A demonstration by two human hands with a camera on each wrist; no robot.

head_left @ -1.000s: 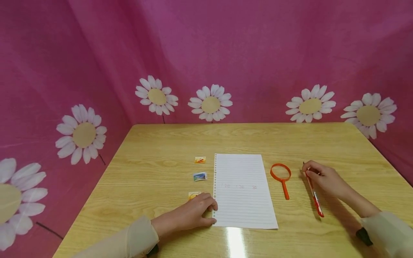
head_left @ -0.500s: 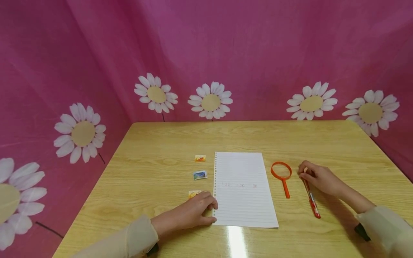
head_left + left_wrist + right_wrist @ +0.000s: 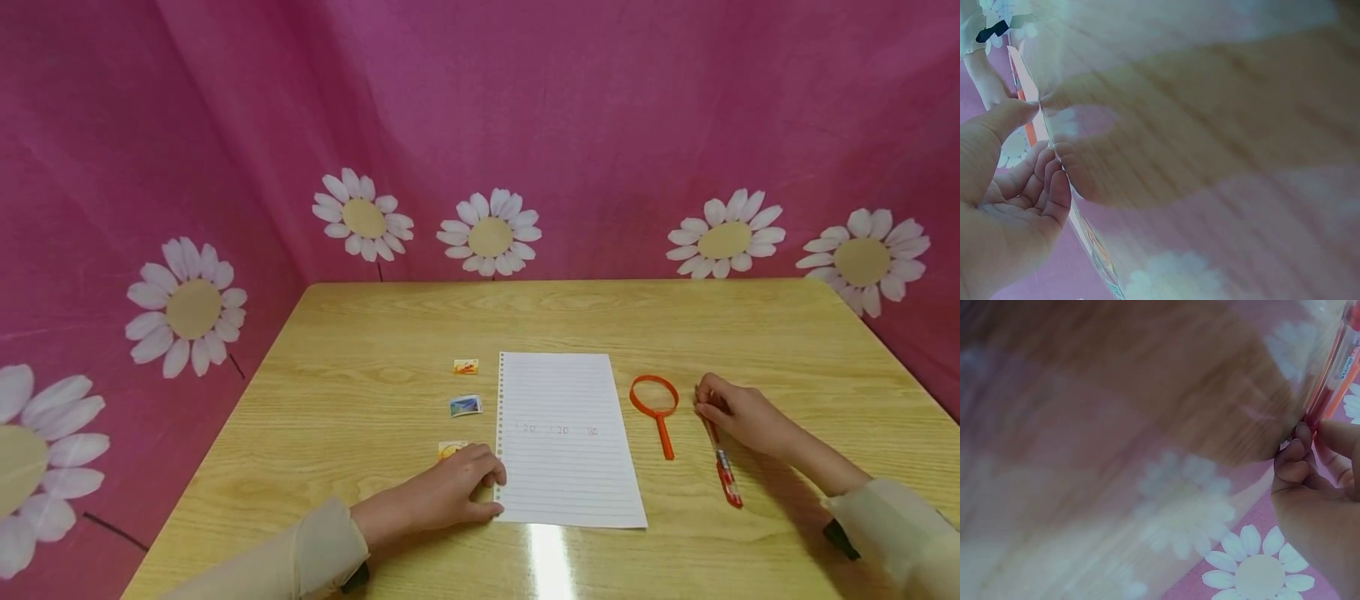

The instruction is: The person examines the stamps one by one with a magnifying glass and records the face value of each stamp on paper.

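Observation:
Just right of the magnifying glass, my right hand pinches a red pen near its far end. The pen points toward the near side, low at the table. In the right wrist view, thumb and fingers meet on the red end of the pen, below its clear barrel. My left hand rests at the left margin of a lined sheet, fingers loosely bent, fingertips at the punched edge. It partly covers a small yellow stamp-like picture. Faint reddish handwritten numbers run across the sheet's middle.
An orange-red magnifying glass lies between sheet and pen. Left of the sheet are two more small stamp-like pictures, one blue-green and one yellow. Behind the wooden table hangs a pink curtain with white daisies.
The right hand has shifted slightly left with the pen, whose near end has swung a little left and settled lower toward the table. The left hand stays in place.

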